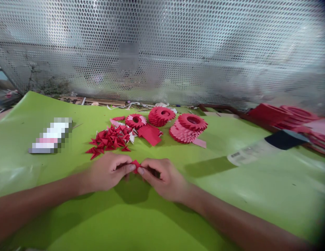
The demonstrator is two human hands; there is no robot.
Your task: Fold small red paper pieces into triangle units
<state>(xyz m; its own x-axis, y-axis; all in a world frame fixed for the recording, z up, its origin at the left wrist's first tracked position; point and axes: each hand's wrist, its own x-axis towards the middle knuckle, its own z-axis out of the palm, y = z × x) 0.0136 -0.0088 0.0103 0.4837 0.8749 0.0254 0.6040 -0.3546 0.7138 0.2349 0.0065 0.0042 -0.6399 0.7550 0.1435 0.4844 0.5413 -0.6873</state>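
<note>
My left hand [108, 171] and my right hand [162, 179] meet above the green sheet [34, 174], pinching a small piece of red paper [136, 166] between their fingertips. Much of that piece is hidden by my fingers. Just beyond my hands lies a heap of folded red paper triangles [110, 139]. Beside it are loose red paper sheets [149, 134]. Farther back stand ring-shaped assemblies of folded red and pink paper, including a small ring [136, 120], a stacked ring [158, 116] and a taller pink-and-red stack [187, 128].
A white and pink packet [51, 136], blurred out, lies on the left of the green sheet. On the right is a flat package with a printed label [267, 148]. Stacked red paper pieces [290, 116] sit behind it. A perforated metal screen [162, 45] stands along the back.
</note>
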